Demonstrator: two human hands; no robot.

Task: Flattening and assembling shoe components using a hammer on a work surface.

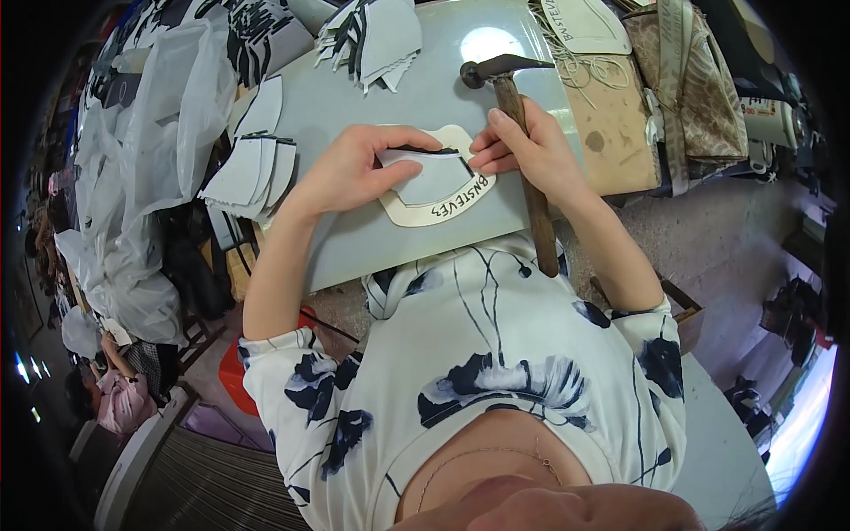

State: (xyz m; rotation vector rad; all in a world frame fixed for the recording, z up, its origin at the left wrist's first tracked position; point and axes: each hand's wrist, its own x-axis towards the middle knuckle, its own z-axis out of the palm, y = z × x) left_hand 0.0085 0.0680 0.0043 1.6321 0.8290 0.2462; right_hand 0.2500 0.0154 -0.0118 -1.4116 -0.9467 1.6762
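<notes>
A cream curved template (416,214) with handwriting lies on the pale grey tabletop. On it rests a light grey cut panel (434,183) with black strips along its upper and right edges. My left hand (354,168) grips the panel's left side, thumb on its face and fingers curled along the black upper edge. My right hand (538,150) keeps a hammer (540,232) tucked in it, metal head up past the fingers and wooden handle down past the wrist. Its fingertips are bunched at the template's right edge; whether they also pinch the panel, I cannot tell.
Stacked pale panels with black edging (381,40) lie at the far edge, with more panels (257,177) at the left. Cord (584,75) and a brown patterned bag (695,97) are at the right. Plastic bags (168,115) hang left, near a red stool (235,376) and another person (124,394).
</notes>
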